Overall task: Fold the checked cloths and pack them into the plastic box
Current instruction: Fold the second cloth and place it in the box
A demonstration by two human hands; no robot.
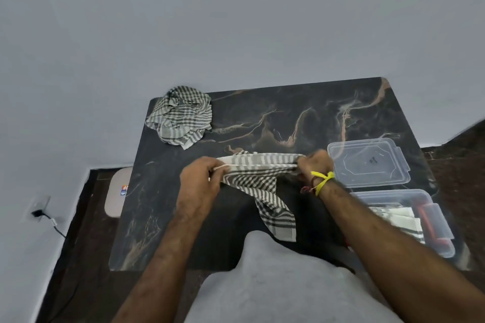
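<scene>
A grey-and-white checked cloth (pixel 262 181) is stretched between my hands above the dark marble table (pixel 288 118). My left hand (pixel 200 182) pinches its left end and my right hand (pixel 313 165) pinches its right end. One corner of the cloth hangs down toward my body. A heap of crumpled checked cloths (pixel 181 117) lies at the table's far left corner. At the near right stands a clear plastic box (pixel 430 214) with a folded checked cloth (pixel 399 220) inside; my right forearm partly hides it.
The box's clear lid (pixel 367 162) lies upside down just right of my right hand. A pale stool (pixel 116 191) stands left of the table. A wall socket with a black plug (pixel 38 212) and cable is low on the left wall.
</scene>
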